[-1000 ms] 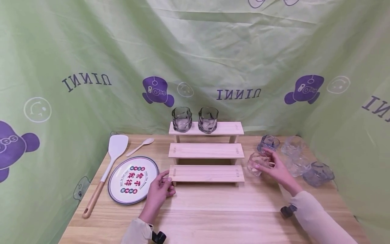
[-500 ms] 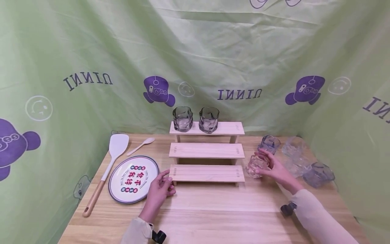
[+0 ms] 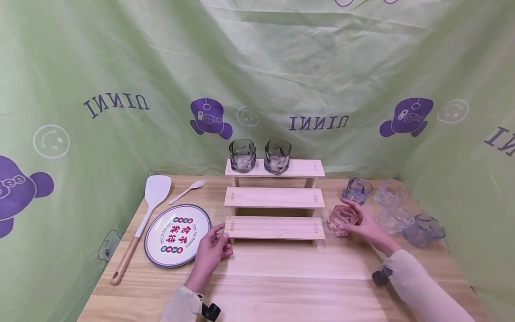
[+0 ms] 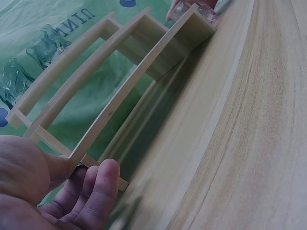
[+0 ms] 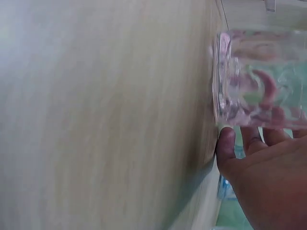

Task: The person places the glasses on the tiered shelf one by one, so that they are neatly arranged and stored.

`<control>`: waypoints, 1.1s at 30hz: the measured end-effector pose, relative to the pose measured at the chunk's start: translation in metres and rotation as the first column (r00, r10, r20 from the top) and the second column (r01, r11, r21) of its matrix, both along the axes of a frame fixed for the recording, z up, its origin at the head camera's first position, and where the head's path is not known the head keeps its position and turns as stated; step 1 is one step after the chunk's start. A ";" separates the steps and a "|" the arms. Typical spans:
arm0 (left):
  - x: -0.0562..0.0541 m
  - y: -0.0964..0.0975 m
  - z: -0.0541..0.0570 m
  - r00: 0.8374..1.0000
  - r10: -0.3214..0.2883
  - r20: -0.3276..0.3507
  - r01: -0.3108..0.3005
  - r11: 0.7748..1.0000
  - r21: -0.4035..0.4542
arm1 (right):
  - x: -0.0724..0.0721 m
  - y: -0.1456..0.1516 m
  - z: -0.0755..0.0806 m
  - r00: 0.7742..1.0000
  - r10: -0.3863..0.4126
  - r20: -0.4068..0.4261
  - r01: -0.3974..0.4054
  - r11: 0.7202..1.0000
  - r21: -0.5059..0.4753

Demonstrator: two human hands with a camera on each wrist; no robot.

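Observation:
My left hand (image 3: 212, 250) grips the left end of the lowest step of a three-tier wooden display stand (image 3: 275, 228); in the left wrist view its thumb lies at the board's corner, with curled fingers (image 4: 103, 191) below. Right of the stand, my right hand (image 3: 368, 228) holds a pink faceted drinking glass (image 3: 342, 220) between thumb and fingers. The right wrist view shows the glass (image 5: 261, 79) with its base close to the tabletop, fingers partly hidden behind it. Two grey glasses (image 3: 242, 156) stand on the top step, at its left and middle.
Behind and right of my right hand are a blue glass (image 3: 357, 190), clear glasses (image 3: 392, 217) and a blue-grey glass (image 3: 423, 230). At left lie a printed plate (image 3: 177, 235), a white spatula (image 3: 157, 192) with wooden handle and a small spoon (image 3: 187, 192). Green cloth (image 3: 257, 67) surrounds the table.
The pink glass has come slightly toward the front edge and its pink tint shows more strongly. My right index finger has shifted a little lower. My left hand stays at the stand.

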State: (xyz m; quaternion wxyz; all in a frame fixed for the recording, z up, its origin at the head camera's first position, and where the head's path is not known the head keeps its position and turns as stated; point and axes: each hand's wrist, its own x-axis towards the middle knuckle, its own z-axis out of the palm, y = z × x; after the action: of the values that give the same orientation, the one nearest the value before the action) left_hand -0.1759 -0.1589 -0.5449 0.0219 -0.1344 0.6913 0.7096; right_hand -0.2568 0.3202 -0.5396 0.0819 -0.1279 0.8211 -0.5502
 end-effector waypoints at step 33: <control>0.001 0.002 0.001 1.000 0.013 -0.008 -0.013 1.000 -0.006 | 0.002 -0.035 0.081 0.978 -0.178 -0.107 0.173 0.983 -0.055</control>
State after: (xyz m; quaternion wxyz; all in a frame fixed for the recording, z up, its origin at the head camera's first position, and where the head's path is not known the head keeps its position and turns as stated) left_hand -0.1751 -0.1571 -0.5440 0.0143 -0.1360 0.6928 0.7081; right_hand -0.2548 0.2853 -0.4587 -0.0157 -0.0874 0.8198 -0.5658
